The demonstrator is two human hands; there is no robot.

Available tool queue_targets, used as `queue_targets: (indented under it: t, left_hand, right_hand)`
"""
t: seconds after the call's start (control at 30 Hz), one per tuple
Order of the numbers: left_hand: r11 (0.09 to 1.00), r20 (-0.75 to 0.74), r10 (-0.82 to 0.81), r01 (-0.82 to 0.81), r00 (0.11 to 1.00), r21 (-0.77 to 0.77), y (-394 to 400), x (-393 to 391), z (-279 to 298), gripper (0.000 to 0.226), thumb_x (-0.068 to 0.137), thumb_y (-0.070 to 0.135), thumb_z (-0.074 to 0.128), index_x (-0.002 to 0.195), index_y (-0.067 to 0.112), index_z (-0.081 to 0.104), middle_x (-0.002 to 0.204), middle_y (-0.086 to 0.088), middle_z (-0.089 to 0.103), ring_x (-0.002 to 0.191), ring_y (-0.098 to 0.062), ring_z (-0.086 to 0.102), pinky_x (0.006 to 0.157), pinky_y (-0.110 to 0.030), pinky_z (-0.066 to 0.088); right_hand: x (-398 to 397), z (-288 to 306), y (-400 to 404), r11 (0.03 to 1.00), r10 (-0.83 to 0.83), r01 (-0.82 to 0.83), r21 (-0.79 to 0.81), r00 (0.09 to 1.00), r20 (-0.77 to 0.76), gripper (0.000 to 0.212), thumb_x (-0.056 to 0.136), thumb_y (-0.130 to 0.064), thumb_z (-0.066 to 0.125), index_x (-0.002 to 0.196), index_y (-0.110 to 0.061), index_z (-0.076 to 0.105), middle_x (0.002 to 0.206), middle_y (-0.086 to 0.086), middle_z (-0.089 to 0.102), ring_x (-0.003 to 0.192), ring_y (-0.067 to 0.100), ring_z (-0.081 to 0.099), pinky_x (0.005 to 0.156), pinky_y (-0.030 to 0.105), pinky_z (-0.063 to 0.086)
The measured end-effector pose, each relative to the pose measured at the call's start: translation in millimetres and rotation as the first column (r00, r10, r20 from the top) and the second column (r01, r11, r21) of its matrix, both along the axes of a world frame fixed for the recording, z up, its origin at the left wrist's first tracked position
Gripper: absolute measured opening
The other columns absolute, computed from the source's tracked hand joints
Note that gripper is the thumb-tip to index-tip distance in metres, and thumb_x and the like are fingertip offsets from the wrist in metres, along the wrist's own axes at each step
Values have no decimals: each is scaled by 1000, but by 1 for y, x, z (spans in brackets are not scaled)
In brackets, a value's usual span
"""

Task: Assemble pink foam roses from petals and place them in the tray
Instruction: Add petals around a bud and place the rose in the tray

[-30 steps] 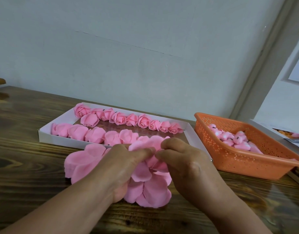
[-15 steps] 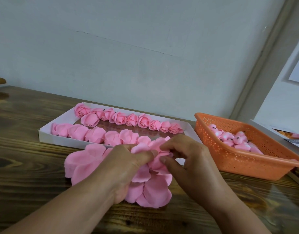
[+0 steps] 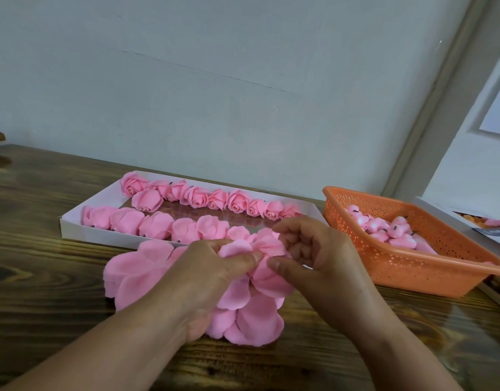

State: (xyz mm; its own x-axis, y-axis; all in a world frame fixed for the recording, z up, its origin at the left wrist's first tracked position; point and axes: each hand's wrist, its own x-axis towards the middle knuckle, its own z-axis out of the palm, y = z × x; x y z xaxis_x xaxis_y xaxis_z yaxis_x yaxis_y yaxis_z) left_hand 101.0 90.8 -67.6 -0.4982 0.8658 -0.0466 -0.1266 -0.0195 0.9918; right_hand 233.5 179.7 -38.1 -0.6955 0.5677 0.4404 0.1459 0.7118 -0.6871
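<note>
Foam petals [image 3: 251, 320], soft, matte and rounded, lay heaped on the dark grained wooden bench [image 3: 45, 277]. My left hand [image 3: 215, 280] and right hand [image 3: 322, 266] pinched petals of the half-made rose [image 3: 267, 244] between them, just before the shallow white tray [image 3: 73, 224] holding two rows of roses. Beside it sat one perforated orange plastic basket [image 3: 412, 266], under a pale wall.

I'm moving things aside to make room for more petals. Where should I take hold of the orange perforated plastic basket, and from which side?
Grip the orange perforated plastic basket by its thickened top rim, probably at the near wall, coming from above with fingers over the edge. The walls slope outward and look smooth, so a side squeeze might slip, while the rolled rim offers a lip. The pink foam buds inside lie below the rim, leaving it free.
</note>
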Motion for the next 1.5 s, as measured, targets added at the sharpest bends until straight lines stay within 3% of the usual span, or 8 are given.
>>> queue_targets:
  t: [0.13,0.27,0.4,0.77,0.87,1.0,1.3,1.5]
  left_hand:
    - [1000,-32,-23,23,999,0,-1,-1,1,8,82,17,71,82,10,76,87,-12,75,91,-30,71,83,-41,57]
    - [997,-17,-67,68,998,29,-4,-2,3,9,82,12,70,86,6,76,92,-16,74,93,-33,70,86,-44,57]
    - [994,100,-85,78,991,75,-3,2,4,21,89,-5,54,90,0,74,89,-17,74,76,-23,73,61,-27,58]
    - [963,376,258,-269,890,-26,1,5,6,12,93,8,58,82,6,58,45,-5,64,38,-20,63,37,-32,53]
    - [975,219,224,-219,950,-49,2,2,4,14,92,10,59,80,1,61,55,-9,69,49,-22,67,52,-39,60]
    - [994,-40,97,-99,994,-48,1,3,0,29,95,20,55,86,-3,68,80,-19,73,75,-29,71,68,-42,60]
    - [996,-452,-75,87,889,6,-6,12,2,45,96,46,37,79,22,71,74,8,73,75,-4,68,83,-34,53]
    - [976,-242,-201,214,949,29,-7,8,4,68,81,68,26,94,24,77,92,-1,76,95,-14,70,91,-37,53]
  right_hand:
    - [-1,0,0,1000,22,-22,19,999,31,24,76,-5,75,84,-27,70,74,-9,61,62,3,52,56,16,43]
    - [-1,0,3,996,43,-44,-72,999,-14,14,77,-1,72,77,-15,73,74,7,68,69,28,62,61,39,52]
    - [1,0,7,981,-51,33,-189,994,-94,8,78,0,72,76,-8,70,66,22,66,68,44,61,63,53,52]
    - [-5,-5,2,997,-4,2,-71,999,-37,18,78,-2,72,71,-17,67,60,13,61,53,20,53,54,39,48]
    - [-5,-4,0,972,57,-66,225,997,47,16,79,0,69,71,-14,65,66,-6,55,63,6,50,57,21,42]
    - [-6,-4,-2,865,117,-143,482,990,84,14,75,6,57,74,-6,65,76,-1,60,73,10,53,63,24,43]
    - [-3,-4,0,978,35,-47,205,997,63,39,80,-1,65,109,-26,64,83,-13,59,77,7,57,72,26,49]
    - [-2,1,2,983,17,-33,182,996,93,20,76,2,69,80,-17,67,88,-15,55,77,1,52,68,21,43]
